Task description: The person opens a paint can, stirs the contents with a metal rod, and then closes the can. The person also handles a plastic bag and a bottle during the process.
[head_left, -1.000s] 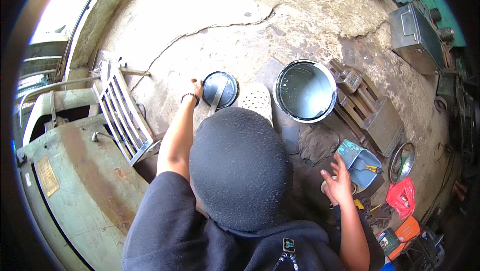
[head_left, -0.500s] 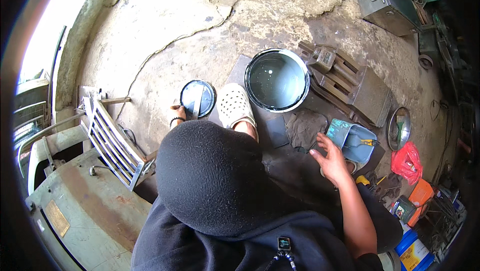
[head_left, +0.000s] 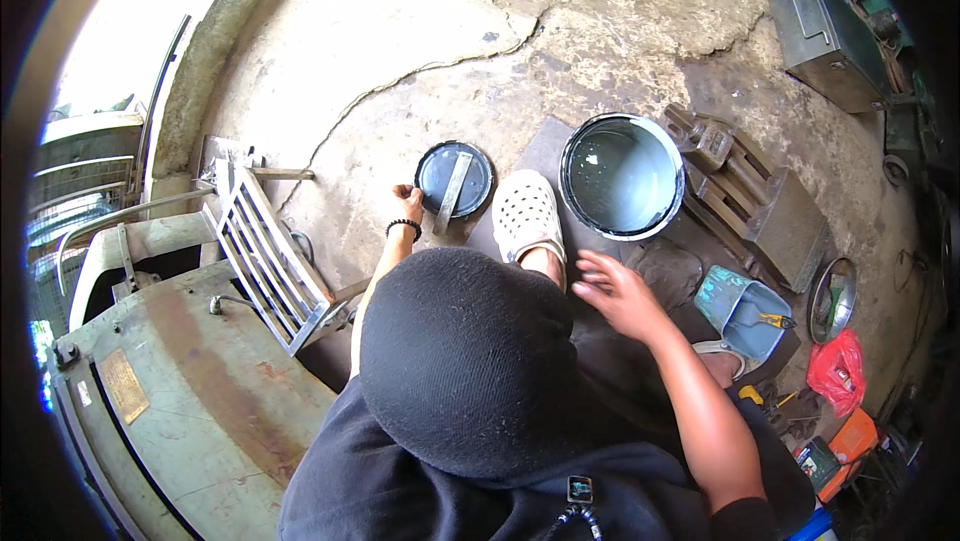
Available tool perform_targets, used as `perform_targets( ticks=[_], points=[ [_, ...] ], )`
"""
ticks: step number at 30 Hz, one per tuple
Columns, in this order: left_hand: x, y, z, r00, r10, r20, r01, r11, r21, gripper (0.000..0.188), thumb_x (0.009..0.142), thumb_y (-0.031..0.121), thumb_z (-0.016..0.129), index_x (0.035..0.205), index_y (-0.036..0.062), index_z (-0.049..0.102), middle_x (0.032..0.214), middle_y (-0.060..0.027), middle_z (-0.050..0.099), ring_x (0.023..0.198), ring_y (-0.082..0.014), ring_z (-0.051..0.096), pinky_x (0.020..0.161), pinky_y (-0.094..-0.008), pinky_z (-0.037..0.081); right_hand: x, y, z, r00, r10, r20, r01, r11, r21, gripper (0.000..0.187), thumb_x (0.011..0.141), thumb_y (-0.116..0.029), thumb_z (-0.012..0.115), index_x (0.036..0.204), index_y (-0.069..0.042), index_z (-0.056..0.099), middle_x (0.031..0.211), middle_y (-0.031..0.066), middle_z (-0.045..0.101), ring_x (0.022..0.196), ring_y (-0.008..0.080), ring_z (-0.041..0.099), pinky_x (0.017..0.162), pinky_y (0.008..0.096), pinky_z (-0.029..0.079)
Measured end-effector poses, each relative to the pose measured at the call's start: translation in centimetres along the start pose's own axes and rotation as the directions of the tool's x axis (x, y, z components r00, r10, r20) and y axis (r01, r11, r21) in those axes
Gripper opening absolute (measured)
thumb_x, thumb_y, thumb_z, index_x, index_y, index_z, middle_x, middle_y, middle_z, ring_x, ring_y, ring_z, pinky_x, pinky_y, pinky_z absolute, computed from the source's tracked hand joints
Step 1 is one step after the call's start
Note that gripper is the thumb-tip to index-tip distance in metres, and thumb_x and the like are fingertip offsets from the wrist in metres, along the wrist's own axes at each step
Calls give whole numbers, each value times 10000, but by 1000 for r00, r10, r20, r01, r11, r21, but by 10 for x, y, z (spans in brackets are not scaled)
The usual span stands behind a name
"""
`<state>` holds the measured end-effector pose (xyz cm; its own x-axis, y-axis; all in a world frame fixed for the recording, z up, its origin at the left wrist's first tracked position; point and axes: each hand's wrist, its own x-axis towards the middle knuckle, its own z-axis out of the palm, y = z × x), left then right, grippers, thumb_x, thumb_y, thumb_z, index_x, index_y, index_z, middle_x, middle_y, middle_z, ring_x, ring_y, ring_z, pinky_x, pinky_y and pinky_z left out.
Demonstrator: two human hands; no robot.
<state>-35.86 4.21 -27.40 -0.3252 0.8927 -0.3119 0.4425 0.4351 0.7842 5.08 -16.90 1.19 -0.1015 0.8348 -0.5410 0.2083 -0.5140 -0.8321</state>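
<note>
My left hand (head_left: 407, 204), with a dark beaded bracelet at its wrist, is closed at the near left edge of a round blue lid (head_left: 435, 173) with a black rim. Its fingertips seem to pinch that edge. Across the lid lies a flat, pale metal strip (head_left: 455, 191). My right hand (head_left: 618, 293) hangs open, fingers stretched and holding nothing, just below a round bucket (head_left: 622, 177). Grey-blue paint-like liquid fills part of the bucket, and dark smears mark its rim. Between the lid and bucket is my pale perforated clog (head_left: 526, 216).
A heavy metal vise (head_left: 750, 181) lies right of the bucket. Nearer are a cut blue container (head_left: 742, 311) with a yellow-handled tool, a metal bowl (head_left: 832, 299) and a red plastic bag (head_left: 838, 371). Leftward stand a slatted metal frame (head_left: 265, 261) and a green metal cabinet (head_left: 200, 371).
My right hand has moved left, from beside the blue container to below the bucket. My left hand remains at the lid's edge. The whole view has shifted, so most things appear farther right.
</note>
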Motion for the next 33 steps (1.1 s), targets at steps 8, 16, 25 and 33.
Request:
perform_targets(
  ticks=[8, 16, 25, 33],
  points=[
    [-27, 116, -34, 998, 62, 7, -62, 997, 38, 174, 856, 167, 659, 931, 12, 639, 763, -47, 641, 607, -123, 592, 531, -264, 516, 128, -24, 96, 981, 92, 173, -76, 992, -97, 790, 847, -553, 657, 1317, 68, 524, 1217, 246, 636, 1150, 315, 619, 1002, 402, 456],
    [-78, 220, -31, 997, 77, 4, -66, 889, -453, 212, 903, 111, 679, 1060, -26, 642, 849, -38, 670, 673, -86, 607, 545, -231, 511, 161, -67, 120, 955, 197, 223, -290, 781, 553, 610, 842, -485, 731, 1122, 36, 579, 929, 97, 650, 811, 162, 638, 702, 298, 525],
    [-123, 315, -15, 874, 437, 213, -190, 711, -677, 300, 930, 83, 667, 1198, -41, 614, 1051, -79, 683, 805, -87, 650, 607, -210, 561, 122, -123, 62, 998, 60, 0, -43, 716, 697, 230, 988, -253, 578, 998, -27, 616, 885, 89, 657, 758, 167, 668, 709, 297, 561],
    [-171, 347, 16, 788, 585, 192, -346, 679, -647, 251, 920, 32, 663, 1145, -36, 575, 982, -64, 653, 836, -119, 655, 660, -245, 594, 40, -88, 11, 875, -263, -406, 461, 708, 535, 203, 989, -180, 564, 930, 6, 619, 803, 63, 661, 708, 124, 644, 643, 288, 534]
  ],
)
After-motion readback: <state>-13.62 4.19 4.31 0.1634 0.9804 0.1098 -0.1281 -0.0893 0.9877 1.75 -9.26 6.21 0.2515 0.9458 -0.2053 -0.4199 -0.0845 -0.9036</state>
